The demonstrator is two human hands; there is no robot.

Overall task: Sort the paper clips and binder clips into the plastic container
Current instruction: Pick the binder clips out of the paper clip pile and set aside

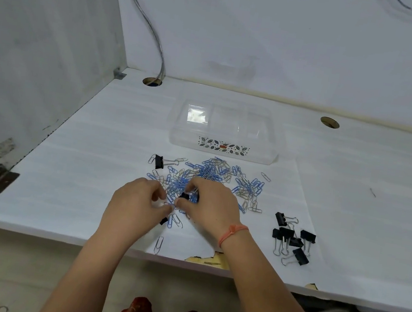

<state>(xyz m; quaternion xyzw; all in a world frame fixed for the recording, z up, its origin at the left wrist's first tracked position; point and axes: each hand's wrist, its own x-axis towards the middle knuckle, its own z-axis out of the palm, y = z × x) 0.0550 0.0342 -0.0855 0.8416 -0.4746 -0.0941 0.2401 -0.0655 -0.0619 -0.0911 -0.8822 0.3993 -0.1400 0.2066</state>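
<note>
A heap of blue and silver paper clips [212, 175] lies spread on the white desk in front of a clear plastic container [223, 147] with divided compartments. My right hand [215, 207] pinches a black binder clip [184, 196] at the near edge of the heap. My left hand [137, 204] is beside it with curled fingers among the paper clips; what it holds is hidden. Another black binder clip [159, 162] lies at the heap's far left. A group of several black binder clips [291, 240] sits apart on the right.
A single paper clip [158, 245] lies near the desk's front edge [107, 244]. Two cable holes [152, 81] [329, 122] are at the back, with cables running up the wall. A grey side panel [42, 53] closes the left. The front edge is chipped [211, 259].
</note>
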